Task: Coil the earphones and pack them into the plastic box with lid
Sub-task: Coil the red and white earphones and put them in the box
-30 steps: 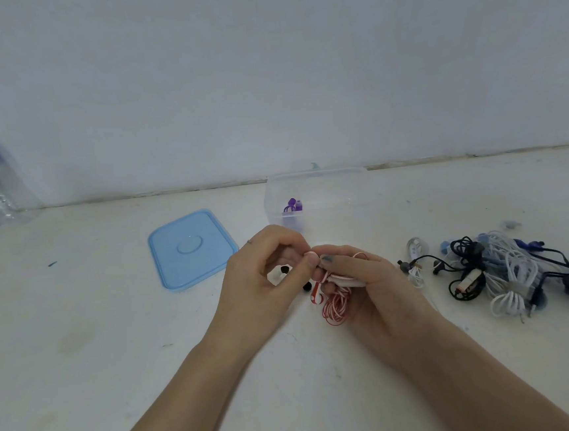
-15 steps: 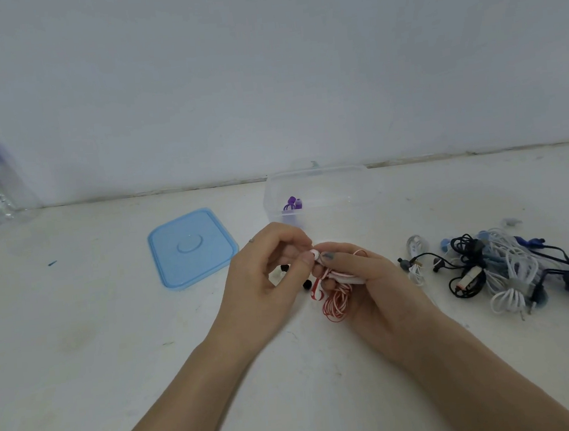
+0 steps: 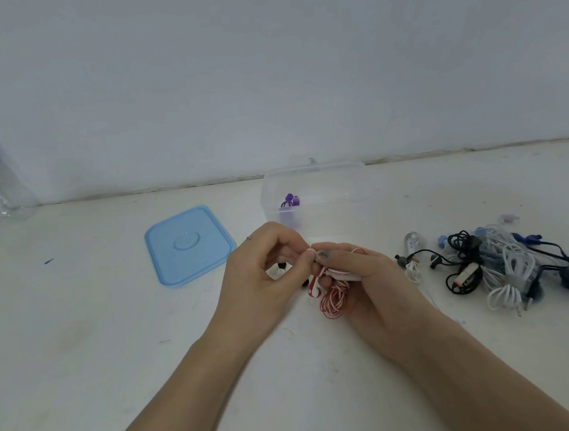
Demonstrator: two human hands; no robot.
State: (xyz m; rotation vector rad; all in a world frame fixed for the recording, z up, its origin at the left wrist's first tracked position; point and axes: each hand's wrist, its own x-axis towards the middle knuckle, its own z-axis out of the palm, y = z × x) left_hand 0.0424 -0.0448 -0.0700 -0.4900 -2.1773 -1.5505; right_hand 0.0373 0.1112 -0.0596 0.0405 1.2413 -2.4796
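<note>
Both hands, left (image 3: 264,272) and right (image 3: 360,274), keep their grip pinched on the red-white earphones (image 3: 333,297), barely shifted.

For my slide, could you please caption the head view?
Both hands coil red-and-white earphones before the open plastic box, blue lid aside.

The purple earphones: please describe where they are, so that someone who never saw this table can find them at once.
Start at the clear plastic box standing against the back wall, just beyond the hands. The purple earphones lie inside it, near its left wall. They are the only earphones already in the box; the tangled pile lies on the table to the right, and it holds black, white and blue ones.
</note>
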